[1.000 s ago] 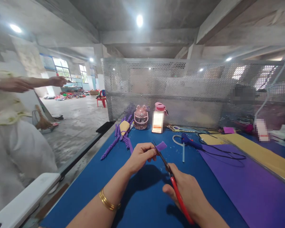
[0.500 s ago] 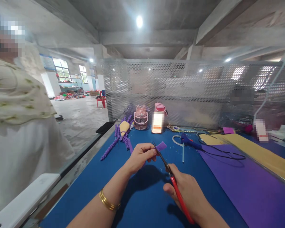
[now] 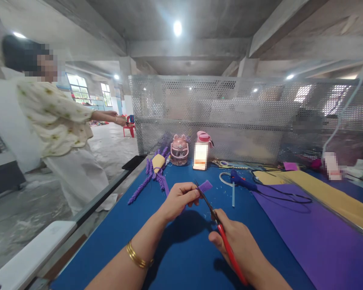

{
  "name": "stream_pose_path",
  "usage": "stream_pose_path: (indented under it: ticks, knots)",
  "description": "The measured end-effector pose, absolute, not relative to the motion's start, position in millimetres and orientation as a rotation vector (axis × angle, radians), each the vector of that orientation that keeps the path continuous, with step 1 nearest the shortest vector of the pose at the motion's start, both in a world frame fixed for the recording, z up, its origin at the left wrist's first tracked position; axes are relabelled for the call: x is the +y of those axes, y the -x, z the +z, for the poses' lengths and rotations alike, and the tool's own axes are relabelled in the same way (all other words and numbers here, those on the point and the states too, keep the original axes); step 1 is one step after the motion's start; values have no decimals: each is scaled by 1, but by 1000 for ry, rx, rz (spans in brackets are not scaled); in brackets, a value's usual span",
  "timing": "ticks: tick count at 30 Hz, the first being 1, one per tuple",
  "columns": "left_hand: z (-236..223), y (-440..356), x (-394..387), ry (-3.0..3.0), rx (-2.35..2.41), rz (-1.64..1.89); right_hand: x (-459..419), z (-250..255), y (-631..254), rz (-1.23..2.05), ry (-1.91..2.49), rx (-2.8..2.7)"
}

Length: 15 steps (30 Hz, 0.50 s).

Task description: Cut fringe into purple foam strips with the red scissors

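Note:
My left hand (image 3: 178,198) pinches a small purple foam strip (image 3: 205,185) above the blue table (image 3: 181,249). In my right hand (image 3: 238,241) are red-handled scissors (image 3: 222,237), their dark blades reaching up to the strip's left edge. A gold bangle sits on my left wrist. Both hands hover over the middle of the table.
A large purple sheet (image 3: 314,233) and a yellow sheet (image 3: 326,193) lie at right. A blue glue gun (image 3: 240,180), purple foam sprigs (image 3: 151,177), a pink cup (image 3: 179,150) and a pink bottle (image 3: 202,155) stand before a perforated metal screen (image 3: 248,112). A person (image 3: 63,137) walks at left.
My hands, the strip and the scissors have barely moved. The person at left has stepped away from the table edge, further into the room.

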<state>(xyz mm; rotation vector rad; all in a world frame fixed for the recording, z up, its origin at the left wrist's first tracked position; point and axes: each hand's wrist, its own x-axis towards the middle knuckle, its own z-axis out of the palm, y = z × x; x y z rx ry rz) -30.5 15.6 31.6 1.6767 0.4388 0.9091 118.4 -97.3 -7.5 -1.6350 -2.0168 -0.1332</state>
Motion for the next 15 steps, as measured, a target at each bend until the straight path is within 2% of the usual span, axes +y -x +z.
stream_pose_path:
  ticks: [15]
  knots:
    - [32,30,15,-1665,420,904,-96,-8,-118,-108,1659,-2002]
